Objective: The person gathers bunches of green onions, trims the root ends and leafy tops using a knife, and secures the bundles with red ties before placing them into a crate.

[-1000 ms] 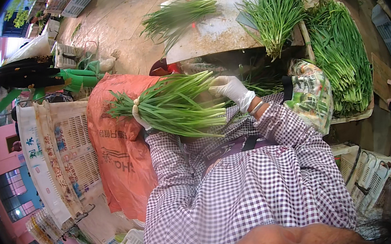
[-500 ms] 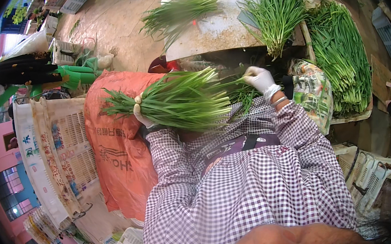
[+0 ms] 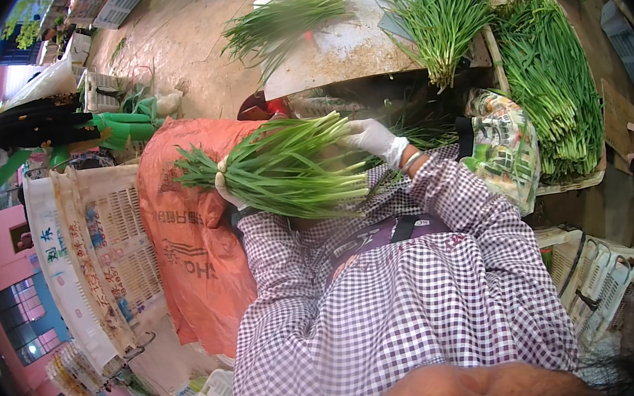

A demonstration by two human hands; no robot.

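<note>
A bunch of garlic chives (image 3: 283,167) lies sideways over my lap, leaves to the left and pale stem ends to the right. My left hand (image 3: 224,181), in a white glove, is wrapped round its leafy part. My right hand (image 3: 372,136), also gloved, has its fingers drawn together at the upper pale stem ends. The fingertips are partly hidden there, touching the stems. Loose leaves (image 3: 430,136) lie in the shadow beyond my right wrist.
A stained white board (image 3: 344,52) ahead bears one chive bunch (image 3: 287,19) at left and another (image 3: 444,22) at right. A crate of chives (image 3: 553,88) stands to the right. On my left are an orange sack (image 3: 191,250) and white plastic crates (image 3: 68,255).
My right hand has come left from beside the bunch, where it held thin strands away from it, to the pale stem ends. My left hand keeps its hold on the bunch.
</note>
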